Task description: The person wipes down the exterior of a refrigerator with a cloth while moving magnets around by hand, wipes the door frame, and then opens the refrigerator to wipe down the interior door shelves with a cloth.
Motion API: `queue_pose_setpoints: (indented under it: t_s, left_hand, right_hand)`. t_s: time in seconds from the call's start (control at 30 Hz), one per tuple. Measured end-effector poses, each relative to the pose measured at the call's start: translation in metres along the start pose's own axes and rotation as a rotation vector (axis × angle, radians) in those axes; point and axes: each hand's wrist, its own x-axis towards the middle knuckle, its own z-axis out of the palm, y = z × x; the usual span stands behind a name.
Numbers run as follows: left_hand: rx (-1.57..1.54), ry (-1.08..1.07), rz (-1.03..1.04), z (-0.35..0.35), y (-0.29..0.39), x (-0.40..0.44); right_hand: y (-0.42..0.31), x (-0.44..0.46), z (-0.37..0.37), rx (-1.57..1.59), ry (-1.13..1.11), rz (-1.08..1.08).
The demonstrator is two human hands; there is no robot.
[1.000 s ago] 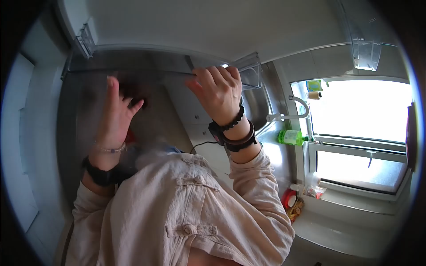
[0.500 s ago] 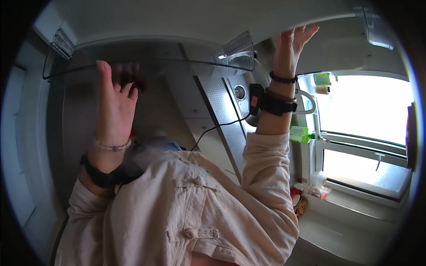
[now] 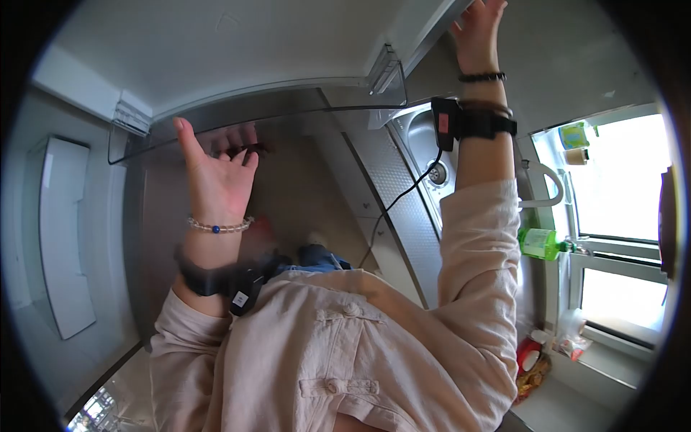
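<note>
My left hand (image 3: 219, 183) is raised palm up with its thumb stretched out and its fingers apart. It is at the front edge of a clear plastic shelf bin (image 3: 288, 110) fixed to a white panel (image 3: 237, 43). Pinkish finger shapes show through the clear plastic; whether the fingers press on it I cannot tell. My right hand (image 3: 481, 32) reaches up to the panel's right edge, fingers spread and partly cut off at the top. It seems to touch that edge. Beaded bracelets and black straps circle both wrists.
A metal sink (image 3: 425, 133) with a drain lies beyond the ridged counter (image 3: 403, 216). A black cable (image 3: 407, 193) hangs from the right wrist device. By the window stand a green bottle (image 3: 540, 243) and a white faucet (image 3: 551, 180). A white compartment (image 3: 65, 237) is at left.
The view has shifted, so both arms appear further right. My right hand is higher, by the panel's edge. My left hand stays by the clear bin, its fingers less blurred.
</note>
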Motion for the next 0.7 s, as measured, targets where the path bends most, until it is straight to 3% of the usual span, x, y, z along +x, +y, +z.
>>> queue_pose_setpoints:
  t_s: [0.1,0.27,0.7]
  left_hand:
    - [0.11,-0.191,-0.009,-0.003,0.003,-0.001]
    - [-0.061,-0.005,0.042,0.006,0.003,-0.002]
    - [-0.022,-0.093,0.044,0.004,0.006,-0.005]
  right_hand:
    - [0.019,0.01,0.02,-0.01,0.062,-0.125]
    - [0.027,0.005,0.035,-0.023,0.138,-0.266]
    - [0.026,0.006,0.03,0.008,0.176,-0.296]
